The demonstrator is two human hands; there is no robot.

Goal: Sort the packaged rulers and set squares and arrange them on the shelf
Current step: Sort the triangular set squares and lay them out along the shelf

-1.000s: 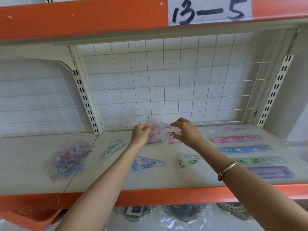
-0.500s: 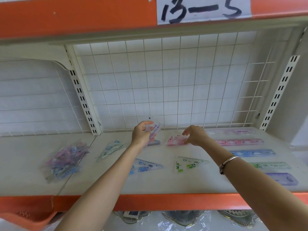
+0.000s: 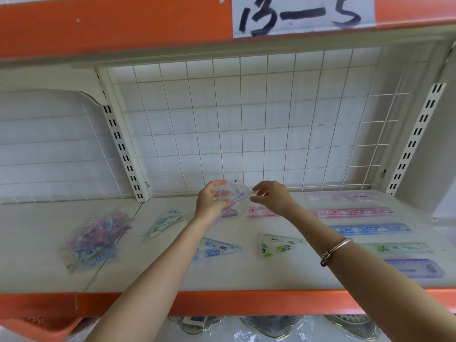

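My left hand (image 3: 211,202) grips a clear packaged set square (image 3: 235,193) above the back of the white shelf (image 3: 37,243). My right hand (image 3: 271,197) hovers just right of that packet, fingers loosely curled, holding nothing. A pink set square (image 3: 257,211) lies on the shelf under my right hand. A blue set square (image 3: 217,248) and a green one (image 3: 280,245) lie nearer the front. Several packaged rulers lie in a column at the right: pale pink (image 3: 345,197), pink (image 3: 354,212), blue (image 3: 370,229), green (image 3: 394,248), purple (image 3: 414,267).
A heap of mixed packets (image 3: 96,240) sits at the left, with a teal packet (image 3: 165,223) beside it. A wire grid (image 3: 246,124) backs the shelf. An orange lip (image 3: 222,302) edges the front. A sign reading 13-5 (image 3: 301,14) hangs above.
My right hand laid the pink set square on the shelf, then rose back towards the packet in my left hand. My left hand kept its packet and lifted it slightly.
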